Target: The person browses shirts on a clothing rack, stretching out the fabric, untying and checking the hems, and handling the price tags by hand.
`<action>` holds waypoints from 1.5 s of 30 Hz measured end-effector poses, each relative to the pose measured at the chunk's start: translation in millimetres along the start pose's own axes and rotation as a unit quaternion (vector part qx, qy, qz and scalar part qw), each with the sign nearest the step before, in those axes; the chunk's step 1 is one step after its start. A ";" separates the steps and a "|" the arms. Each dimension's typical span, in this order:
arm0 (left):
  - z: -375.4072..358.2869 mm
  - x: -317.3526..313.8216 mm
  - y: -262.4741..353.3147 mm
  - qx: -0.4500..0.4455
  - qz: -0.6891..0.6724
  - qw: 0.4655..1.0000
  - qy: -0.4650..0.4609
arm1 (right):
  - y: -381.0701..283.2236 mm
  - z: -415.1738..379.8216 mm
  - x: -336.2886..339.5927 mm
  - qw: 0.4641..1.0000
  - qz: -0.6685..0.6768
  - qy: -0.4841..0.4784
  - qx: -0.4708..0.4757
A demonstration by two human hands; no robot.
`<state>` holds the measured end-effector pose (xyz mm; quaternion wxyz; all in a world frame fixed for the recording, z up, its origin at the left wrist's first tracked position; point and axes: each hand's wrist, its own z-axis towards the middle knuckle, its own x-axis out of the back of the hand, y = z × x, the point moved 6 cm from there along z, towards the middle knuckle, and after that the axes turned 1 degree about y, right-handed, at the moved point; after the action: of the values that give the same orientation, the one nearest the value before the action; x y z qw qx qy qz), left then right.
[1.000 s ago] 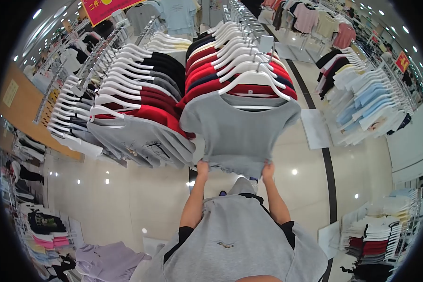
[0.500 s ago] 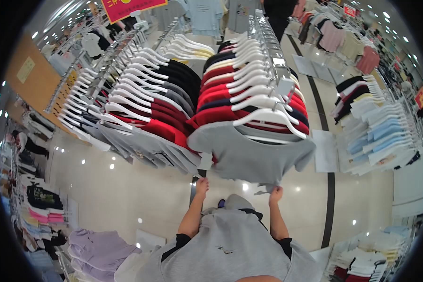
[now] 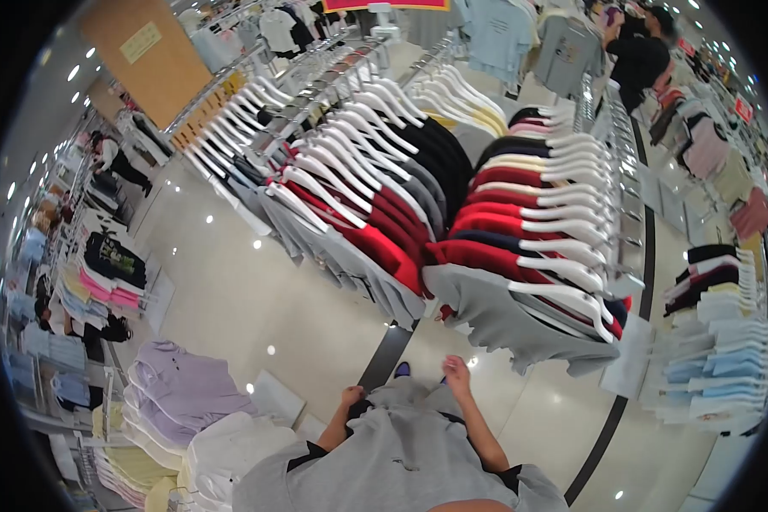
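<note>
My left hand point(image 3: 352, 395) is at my waist with its fingers curled in and nothing visible in them. In front of me my right hand point(image 3: 456, 373) is raised, its fingers loosely bent and apart, holding nothing I can see. Just beyond it hangs a grey T-shirt point(image 3: 495, 311) on a white hanger point(image 3: 567, 299), at the near end of a rack of red, navy and black knit tops point(image 3: 495, 209). Left of that, a second row holds dark red and black tops point(image 3: 388, 243) with grey shirts point(image 3: 341, 260) at the front. Neither hand touches the clothes.
Metal rails point(image 3: 584, 111) carry the hangers. A lilac shirt point(image 3: 188, 388) hangs low at the left. Light blue and white shirts point(image 3: 717, 350) hang at the right. A person in black point(image 3: 640, 60) stands at the far right. Glossy tiled floor point(image 3: 230, 282) lies between the racks.
Both hands have drawn back: the right one has let go of the grey T-shirt's hem. The T-shirt now hangs with a wavy hem. My view has turned left, shifting the racks rightward.
</note>
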<state>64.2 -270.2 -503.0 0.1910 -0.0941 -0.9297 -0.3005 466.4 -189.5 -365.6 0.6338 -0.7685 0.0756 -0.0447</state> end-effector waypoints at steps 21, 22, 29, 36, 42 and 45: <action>-156.6 335.6 596.4 -0.768 0.117 0.596 0.203 | -423.9 46.7 -282.2 0.758 -0.398 0.357 0.374; -150.4 333.1 598.4 -0.769 0.099 0.602 0.190 | -422.1 47.1 -282.8 0.763 -0.397 0.352 0.369; -165.0 352.7 601.9 -0.796 -0.016 0.565 0.216 | -405.3 48.9 -283.2 0.783 -0.378 0.372 0.324; -140.4 328.2 615.8 -0.812 0.113 0.557 0.131 | -404.7 50.4 -275.8 0.759 -0.383 0.393 0.349; -132.1 315.3 609.7 -0.792 0.002 0.608 0.054 | -408.3 48.4 -252.7 0.737 -0.383 0.402 0.385; -135.4 319.1 603.1 -0.773 -0.054 0.630 0.049 | -415.9 48.3 -251.4 0.774 -0.324 0.395 0.373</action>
<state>-10.8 151.9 44.7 0.0767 -0.1423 -0.3495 -0.9229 251.6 -22.3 39.9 0.7331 -0.3656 0.0436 -0.5719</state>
